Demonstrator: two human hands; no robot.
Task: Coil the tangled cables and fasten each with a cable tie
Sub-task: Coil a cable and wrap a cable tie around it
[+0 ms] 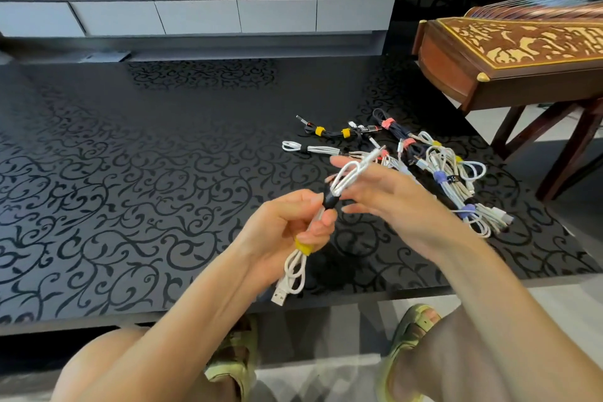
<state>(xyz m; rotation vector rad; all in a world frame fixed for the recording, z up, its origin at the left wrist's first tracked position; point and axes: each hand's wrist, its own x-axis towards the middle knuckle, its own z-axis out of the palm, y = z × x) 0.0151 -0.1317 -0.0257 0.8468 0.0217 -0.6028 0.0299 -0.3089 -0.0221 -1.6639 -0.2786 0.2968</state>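
Head: cable (295,266) held above table (98,316) near edge.

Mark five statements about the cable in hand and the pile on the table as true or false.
1. The left hand grips a white cable. True.
2. That cable carries a purple tie. False: it carries a yellow tie and a black tie.
3. A USB plug hangs below the left hand. True.
4. The cable pile lies on the table's left side. False: it lies on the right of the table.
5. The right hand rests flat on the table. False: it is raised at the cable's upper loop.
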